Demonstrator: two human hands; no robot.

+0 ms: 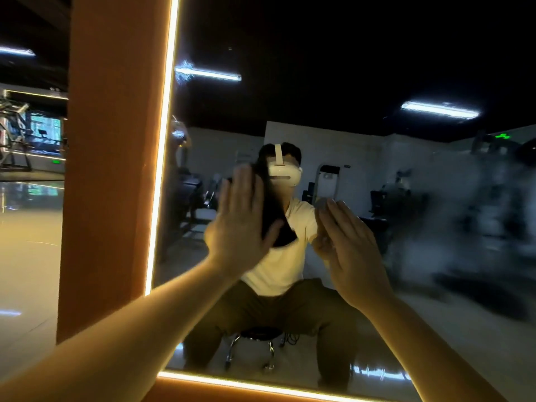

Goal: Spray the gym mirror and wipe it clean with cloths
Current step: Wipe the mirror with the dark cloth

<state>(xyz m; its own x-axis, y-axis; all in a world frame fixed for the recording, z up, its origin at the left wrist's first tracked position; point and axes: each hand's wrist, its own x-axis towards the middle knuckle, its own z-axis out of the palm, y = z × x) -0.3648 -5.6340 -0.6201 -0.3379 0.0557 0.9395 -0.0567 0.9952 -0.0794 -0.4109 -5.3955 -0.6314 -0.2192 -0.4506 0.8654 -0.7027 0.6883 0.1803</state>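
Most of dark cloth behind left hand; right of mirror hazy.

The glossy pale floor fills the left edge, with gym machines standing on it at upper left.

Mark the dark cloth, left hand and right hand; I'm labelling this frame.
dark cloth point(274, 211): head view, exposed fold.
left hand point(240, 224): head view, back of hand.
right hand point(352, 248): head view, back of hand.
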